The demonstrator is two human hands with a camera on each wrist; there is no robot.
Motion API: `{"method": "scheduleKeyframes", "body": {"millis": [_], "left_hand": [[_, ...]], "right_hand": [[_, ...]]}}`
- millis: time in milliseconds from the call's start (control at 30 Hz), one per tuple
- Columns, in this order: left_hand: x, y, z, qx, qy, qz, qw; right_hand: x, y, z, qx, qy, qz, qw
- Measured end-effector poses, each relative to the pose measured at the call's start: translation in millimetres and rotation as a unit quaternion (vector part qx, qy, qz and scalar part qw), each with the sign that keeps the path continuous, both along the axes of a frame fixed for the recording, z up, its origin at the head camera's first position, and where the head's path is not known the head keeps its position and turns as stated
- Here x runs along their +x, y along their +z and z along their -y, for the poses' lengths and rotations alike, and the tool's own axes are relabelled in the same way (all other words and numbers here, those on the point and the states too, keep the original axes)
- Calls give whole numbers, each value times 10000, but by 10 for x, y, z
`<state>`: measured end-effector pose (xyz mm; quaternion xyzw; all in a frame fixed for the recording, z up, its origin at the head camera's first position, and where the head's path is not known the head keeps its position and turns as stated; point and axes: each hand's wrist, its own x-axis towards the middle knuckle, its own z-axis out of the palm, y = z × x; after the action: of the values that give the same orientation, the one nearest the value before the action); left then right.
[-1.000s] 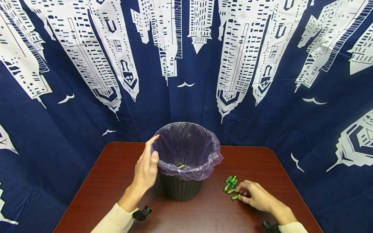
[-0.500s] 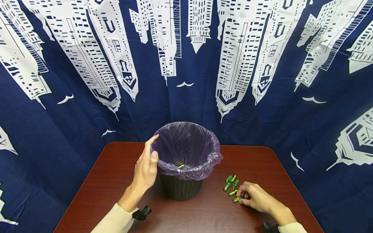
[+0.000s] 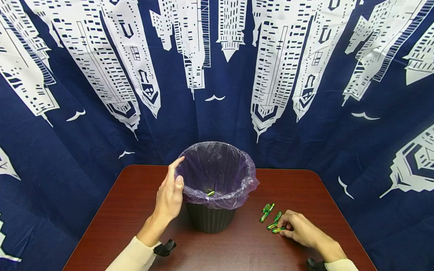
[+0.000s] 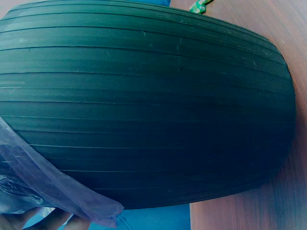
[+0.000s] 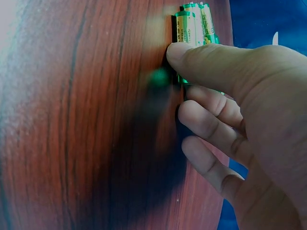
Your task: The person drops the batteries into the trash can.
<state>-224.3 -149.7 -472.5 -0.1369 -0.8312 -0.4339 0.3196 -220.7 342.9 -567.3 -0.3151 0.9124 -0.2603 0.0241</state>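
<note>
My left hand (image 3: 170, 195) rests against the left side of a dark ribbed waste bin (image 3: 210, 220), its index fingertip at the rim. In the left wrist view its fingers (image 4: 53, 219) show beside the purple liner (image 4: 72, 189). On the table to the right, my right hand (image 3: 298, 227) pinches a small green-and-gold battery (image 3: 277, 230) between thumb and index finger. Two more batteries lie close to those fingertips, one of them a battery (image 3: 278, 216) just behind. The right wrist view shows the thumb over the nearest battery (image 5: 185, 26), whose lower part is hidden.
Several loose batteries (image 3: 266, 211) lie together between the bin and my right hand. A single battery (image 3: 211, 193) shows inside the lined bin. The reddish-brown table (image 3: 135, 210) ends at a blue curtain (image 3: 217, 120) printed with white buildings.
My right fingers have shifted the nearer batteries slightly toward the right, apart from the others, and drawn them closer together. The left hand and the bin stay in place.
</note>
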Motion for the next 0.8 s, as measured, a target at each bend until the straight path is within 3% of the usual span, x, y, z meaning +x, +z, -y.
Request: {"method": "scheduleKeyframes", "body": {"millis": [500,800], "left_hand": [[-2,-1,-2,8,-21,0,10000],[1,2,-4,-9,-3,5,10000]], "right_hand": [[-31,-14,-36,34,6,-334,9994],[-29,-3,-53,167,-123,-173,9996]]}}
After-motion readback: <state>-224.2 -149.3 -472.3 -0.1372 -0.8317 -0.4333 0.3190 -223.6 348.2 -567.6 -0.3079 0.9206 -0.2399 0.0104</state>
